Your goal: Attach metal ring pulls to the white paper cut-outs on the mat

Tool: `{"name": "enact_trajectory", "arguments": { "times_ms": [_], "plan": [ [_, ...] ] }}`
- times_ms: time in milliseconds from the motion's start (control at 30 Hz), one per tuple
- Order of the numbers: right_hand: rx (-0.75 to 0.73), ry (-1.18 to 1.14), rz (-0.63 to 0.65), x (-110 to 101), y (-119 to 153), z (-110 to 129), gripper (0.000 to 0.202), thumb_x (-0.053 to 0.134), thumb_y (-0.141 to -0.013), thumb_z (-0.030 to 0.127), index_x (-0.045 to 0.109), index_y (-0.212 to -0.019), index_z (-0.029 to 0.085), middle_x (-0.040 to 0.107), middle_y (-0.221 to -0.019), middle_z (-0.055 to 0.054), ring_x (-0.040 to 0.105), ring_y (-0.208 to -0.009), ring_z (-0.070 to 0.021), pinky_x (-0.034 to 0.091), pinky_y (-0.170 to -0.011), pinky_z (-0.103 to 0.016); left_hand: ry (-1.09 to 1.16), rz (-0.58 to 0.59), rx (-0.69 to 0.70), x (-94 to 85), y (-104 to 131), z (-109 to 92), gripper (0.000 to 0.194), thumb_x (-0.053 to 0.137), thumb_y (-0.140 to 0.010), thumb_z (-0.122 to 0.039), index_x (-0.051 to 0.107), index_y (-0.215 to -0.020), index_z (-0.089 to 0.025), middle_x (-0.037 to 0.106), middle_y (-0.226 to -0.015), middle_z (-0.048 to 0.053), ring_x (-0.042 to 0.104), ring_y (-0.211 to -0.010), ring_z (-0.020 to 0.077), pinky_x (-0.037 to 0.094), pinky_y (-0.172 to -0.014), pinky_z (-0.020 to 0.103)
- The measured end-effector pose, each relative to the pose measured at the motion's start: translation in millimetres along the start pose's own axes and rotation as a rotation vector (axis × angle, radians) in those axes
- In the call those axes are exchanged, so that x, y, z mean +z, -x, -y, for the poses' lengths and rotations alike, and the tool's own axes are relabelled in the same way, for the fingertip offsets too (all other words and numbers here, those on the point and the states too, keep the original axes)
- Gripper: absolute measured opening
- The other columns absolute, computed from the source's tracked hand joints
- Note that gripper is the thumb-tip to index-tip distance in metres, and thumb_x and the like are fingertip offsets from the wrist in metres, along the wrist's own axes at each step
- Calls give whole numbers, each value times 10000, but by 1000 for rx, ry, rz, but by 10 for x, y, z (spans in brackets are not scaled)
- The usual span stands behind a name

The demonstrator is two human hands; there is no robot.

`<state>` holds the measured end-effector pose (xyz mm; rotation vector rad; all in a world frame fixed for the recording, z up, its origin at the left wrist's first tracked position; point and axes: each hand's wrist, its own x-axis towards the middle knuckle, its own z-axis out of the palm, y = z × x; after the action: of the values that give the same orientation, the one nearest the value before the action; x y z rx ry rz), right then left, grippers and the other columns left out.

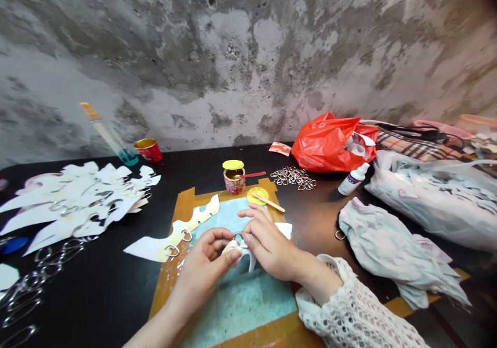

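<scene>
Both hands meet over a light blue sheet. My left hand pinches the left edge of a white cut-out strip, which is bent between the hands. On the strip's other side, my right hand grips it with thumb and fingers. A metal ring stands at the strip's upper edge between the fingertips; its lower part is hidden. Left of the hands lies another white strip with notches and two metal rings on it. Behind the hands is a yellow lid with a wooden stick across it.
An open small can with a red-handled stick stands behind the sheet. White cut-outs and metal rings spread at left. Metal loops, a red bag, a white bottle and a cloth occupy the right.
</scene>
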<state>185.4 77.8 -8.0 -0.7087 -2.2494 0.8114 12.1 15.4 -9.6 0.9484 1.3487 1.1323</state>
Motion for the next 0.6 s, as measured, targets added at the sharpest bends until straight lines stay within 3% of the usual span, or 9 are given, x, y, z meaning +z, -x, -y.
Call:
{"name": "enact_trajectory", "arguments": {
  "times_ms": [200, 367, 600],
  "plan": [
    [34, 9, -70, 30, 19, 44, 133, 418, -989, 202, 501, -885, 215, 530, -1290, -108, 303, -1402, -211, 300, -1153, -487, -123, -75, 83, -17, -7, 35, 461, 654, -761, -625, 629, -897, -185, 618, -786, 19, 556, -678, 149, 442, -596, 247],
    [12, 19, -82, 25, 23, 73, 135, 416, -985, 185, 495, -879, 211, 541, -1271, -108, 340, -1373, -207, 295, -1156, -471, -106, -79, 187, -90, 34, 67, 490, 539, -822, -663, 684, -854, -196, 675, -898, 61, 604, -862, 219, 469, -753, 297],
    [-3, 86, -129, 96, 45, 74, 100, 456, -956, 175, 529, -889, 187, 528, -1290, -130, 318, -1379, -263, 309, -1144, -508, -272, -160, 172, -24, 22, 40, 407, 609, -818, -576, 628, -711, -184, 541, -630, -15, 476, -604, 137, 388, -564, 245]
  ]
}}
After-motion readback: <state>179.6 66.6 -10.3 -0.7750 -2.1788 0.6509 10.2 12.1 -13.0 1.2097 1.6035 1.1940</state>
